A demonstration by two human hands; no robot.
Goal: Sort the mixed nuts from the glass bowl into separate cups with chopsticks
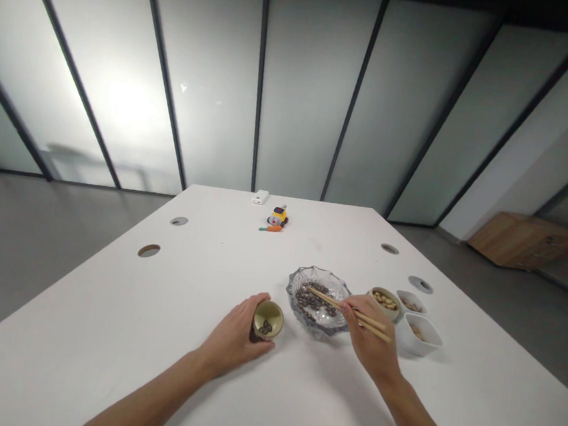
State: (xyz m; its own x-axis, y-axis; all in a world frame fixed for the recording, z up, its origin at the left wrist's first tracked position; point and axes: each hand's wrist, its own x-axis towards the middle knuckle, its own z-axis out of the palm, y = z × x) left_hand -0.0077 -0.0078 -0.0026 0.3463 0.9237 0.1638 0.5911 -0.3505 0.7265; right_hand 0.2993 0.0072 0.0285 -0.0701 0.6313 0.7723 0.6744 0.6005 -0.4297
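My left hand (238, 332) is wrapped round a small cup (277, 325), yellow-green inside, with a few dark beans (265, 327) at its bottom. In my right hand (370, 335) is a pair of wooden chopsticks (328, 299), gripped near their rear ends. Their tips reach into a clear glass bowl (292, 307) with a scalloped rim, among many dark, striped beans (316, 301). Whether a bean is pinched between the tips is too small to tell. The bowl stands just right of the cup, apart from it.
Right of my right hand stand a round bowl (397, 312) of pale nuts, a small white dish (422, 305) and a squarish white bowl (419, 348). Farther back lie a yellow toy vehicle (278, 216), an orange-and-green carrot-like item (273, 229) and a white box (260, 197). The white table (198, 265) has several round holes.
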